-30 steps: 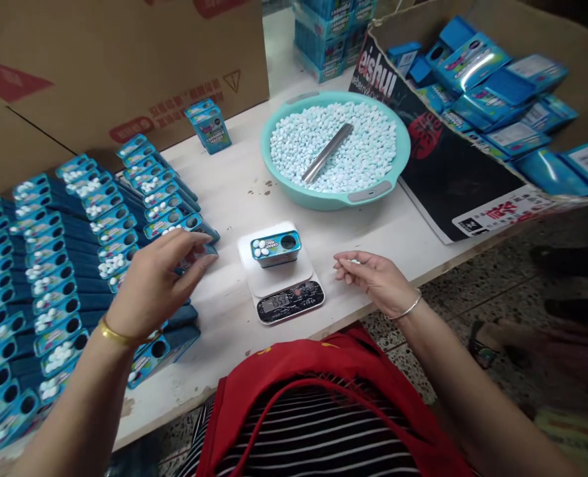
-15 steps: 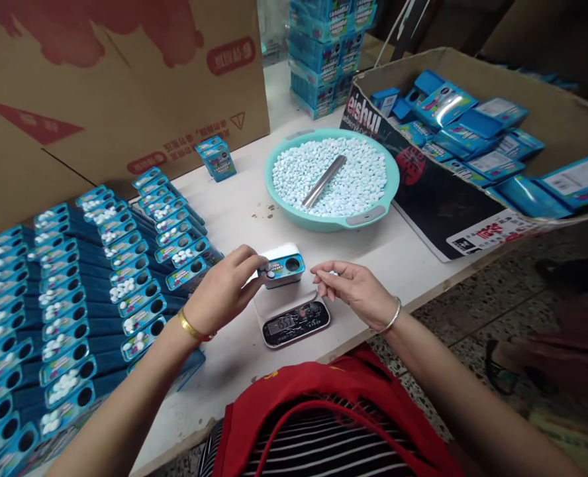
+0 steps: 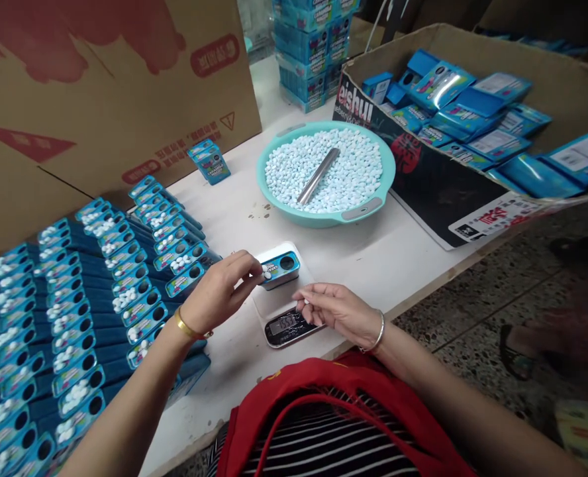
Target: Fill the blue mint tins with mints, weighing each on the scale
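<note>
Sorting step at digital scale (image 3: 285, 326): left hand (image 3: 214, 295) narrow by box-top candies (image 3: 266, 272), hold unclear; right hand (image 3: 341, 310) pinches pellet (image 3: 306, 302); next calls for light touch.

Covered, Cropped and Blurred

The left hand (image 3: 219, 291) covers one end of the tin (image 3: 283, 269); its grip is unclear. The right hand (image 3: 341, 308) hides part of the scale (image 3: 280, 336), its digits hard to read, and half hides a white piece (image 3: 306, 302). Left edge crops the rows (image 3: 73, 311); top edge, the stack (image 3: 301, 50). Right, a foot (image 3: 517, 354) blurs.
</note>
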The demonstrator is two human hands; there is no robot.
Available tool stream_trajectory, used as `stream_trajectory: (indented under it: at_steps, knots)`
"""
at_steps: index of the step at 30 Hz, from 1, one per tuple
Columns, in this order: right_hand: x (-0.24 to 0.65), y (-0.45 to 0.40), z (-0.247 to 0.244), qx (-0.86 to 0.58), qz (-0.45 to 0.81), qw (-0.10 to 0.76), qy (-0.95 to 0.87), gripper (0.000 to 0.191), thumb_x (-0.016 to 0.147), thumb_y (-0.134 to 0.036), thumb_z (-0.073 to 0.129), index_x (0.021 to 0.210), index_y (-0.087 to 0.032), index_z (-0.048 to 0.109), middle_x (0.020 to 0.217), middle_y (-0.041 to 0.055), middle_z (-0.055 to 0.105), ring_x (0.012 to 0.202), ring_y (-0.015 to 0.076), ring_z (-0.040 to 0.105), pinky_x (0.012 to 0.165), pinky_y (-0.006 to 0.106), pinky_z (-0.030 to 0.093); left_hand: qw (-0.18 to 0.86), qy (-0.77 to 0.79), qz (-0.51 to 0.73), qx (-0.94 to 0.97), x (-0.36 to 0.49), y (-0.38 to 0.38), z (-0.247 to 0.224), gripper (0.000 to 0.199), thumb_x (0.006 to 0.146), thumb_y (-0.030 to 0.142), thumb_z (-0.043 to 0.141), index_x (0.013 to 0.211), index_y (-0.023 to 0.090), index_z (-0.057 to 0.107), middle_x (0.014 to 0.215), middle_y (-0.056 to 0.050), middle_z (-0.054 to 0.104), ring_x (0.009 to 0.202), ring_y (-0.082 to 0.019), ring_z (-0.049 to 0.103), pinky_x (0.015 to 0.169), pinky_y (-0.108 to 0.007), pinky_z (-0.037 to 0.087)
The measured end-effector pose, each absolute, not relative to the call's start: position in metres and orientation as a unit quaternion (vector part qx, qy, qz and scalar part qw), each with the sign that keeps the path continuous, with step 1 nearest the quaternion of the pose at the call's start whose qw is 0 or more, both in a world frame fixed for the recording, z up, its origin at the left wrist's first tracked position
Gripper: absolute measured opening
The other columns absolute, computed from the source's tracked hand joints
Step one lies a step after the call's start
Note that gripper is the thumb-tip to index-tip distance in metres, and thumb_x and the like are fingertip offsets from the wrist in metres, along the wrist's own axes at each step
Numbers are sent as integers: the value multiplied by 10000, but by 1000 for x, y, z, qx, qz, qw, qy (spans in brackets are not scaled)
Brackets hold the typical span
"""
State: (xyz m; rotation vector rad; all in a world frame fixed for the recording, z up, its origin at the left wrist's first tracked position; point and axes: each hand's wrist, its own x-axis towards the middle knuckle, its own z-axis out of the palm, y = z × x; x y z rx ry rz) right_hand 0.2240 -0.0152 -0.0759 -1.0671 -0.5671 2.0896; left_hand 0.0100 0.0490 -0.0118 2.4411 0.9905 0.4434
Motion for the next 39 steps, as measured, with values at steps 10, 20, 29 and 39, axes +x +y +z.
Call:
stream_trajectory:
  at_steps: [10,20,29,39]
  knots:
    - [217,-23,-66,-327,871,365,-39,224,837,-329,616,868,-113,664,734,33,612,568,50,524,474,165,373,-41,397,171,901,12,2,-21,516,860,435,556,1302,186,459,1257,-152,552,1126,-297,498,912,-439,360]
    - [245,-27,-96,-367,822,432,-44,181,753,-268,687,842,-111,684,725,26,600,542,40,468,453,156,343,-26,359,112,926,27,14,-42,624,884,523,456,1387,167,361,1464,-159,358,1393,-332,246,1114,-561,146]
    - [267,-27,-117,-441,776,451,-16,199,693,-313,745,796,-145,710,719,16,603,584,58,484,492,161,385,10,429,118,895,35,34,-30,539,849,427,566,1297,158,435,1143,-131,598,1036,-268,554,883,-430,400]
    - [268,-18,-129,-500,759,415,-43,371,624,-499,776,803,-179,720,756,10,639,648,74,538,638,170,460,-23,609,94,787,-21,226,-32,382,811,367,578,1144,187,529,1112,-90,600,1011,-238,569,861,-333,430]
